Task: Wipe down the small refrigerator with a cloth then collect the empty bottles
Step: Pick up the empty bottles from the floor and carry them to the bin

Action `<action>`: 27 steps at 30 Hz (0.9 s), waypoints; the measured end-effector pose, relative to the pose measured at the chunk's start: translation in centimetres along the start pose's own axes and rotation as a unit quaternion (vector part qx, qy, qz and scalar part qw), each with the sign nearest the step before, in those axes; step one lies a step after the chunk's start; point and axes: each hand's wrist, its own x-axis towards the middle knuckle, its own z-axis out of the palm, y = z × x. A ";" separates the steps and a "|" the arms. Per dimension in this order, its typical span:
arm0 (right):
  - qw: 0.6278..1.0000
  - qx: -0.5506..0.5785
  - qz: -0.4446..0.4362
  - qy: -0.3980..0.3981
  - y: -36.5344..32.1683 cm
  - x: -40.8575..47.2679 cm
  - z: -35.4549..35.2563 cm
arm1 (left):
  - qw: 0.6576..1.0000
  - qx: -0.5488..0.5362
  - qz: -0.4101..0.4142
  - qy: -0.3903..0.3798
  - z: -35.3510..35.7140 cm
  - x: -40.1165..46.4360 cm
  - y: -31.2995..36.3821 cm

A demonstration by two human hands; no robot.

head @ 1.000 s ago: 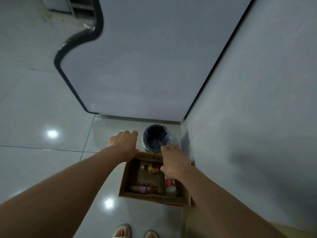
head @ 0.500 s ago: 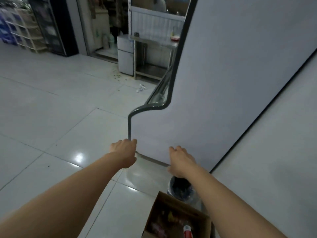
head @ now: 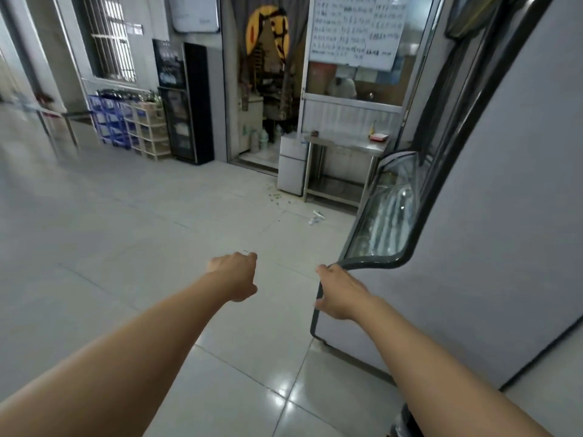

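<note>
Reaching forward with both arms, the person stands in a tiled room with neither hand carrying anything. The left hand (head: 235, 275) hangs over the floor (head: 126, 231) with its fingers loosely curled and holding nothing. The right hand (head: 339, 291) is at the dark rounded edge of a large grey display cabinet (head: 492, 216) on the right; whether it touches that edge or only overlaps it in this view I cannot tell, and its fingers look relaxed rather than clamped. No cloth is visible anywhere. The small refrigerator (head: 291, 167), a pale low unit, stands at the far side of the room just left of a steel worktop (head: 345, 143), well apart from the hands. What looks like an empty bottle (head: 316, 217) lies on the floor between the person and that unit; it is too small to be sure of. Judging by this, the task seems to be at an in-between step, moving toward the far corner with nothing in hand. The next move probably calls for crossing the floor, then either finding a cloth for the wipe-down or stooping for the stray bottle, which needs a free hand and a bend at the knees.
</note>
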 end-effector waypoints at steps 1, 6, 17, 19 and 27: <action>1.000 -0.003 -0.006 0.004 -1.3 0.9 -0.5 | 1.000 -0.002 -0.004 0.004 -0.4 0.4 -1.4; 1.000 -0.010 -0.018 0.019 -5.9 6.6 -2.3 | 0.999 -0.023 -0.019 0.017 -1.7 3.7 -6.9; 1.000 0.003 -0.018 0.008 -7.6 28.0 -5.5 | 0.999 -0.031 -0.039 0.020 -2.5 21.8 -13.6; 1.000 0.005 -0.019 0.002 -7.4 32.3 -6.6 | 0.998 -0.034 -0.046 0.014 -2.9 25.9 -15.0; 1.000 -0.003 0.001 -0.001 -5.8 47.6 -10.0 | 0.998 -0.055 -0.044 0.006 -3.7 41.8 -18.3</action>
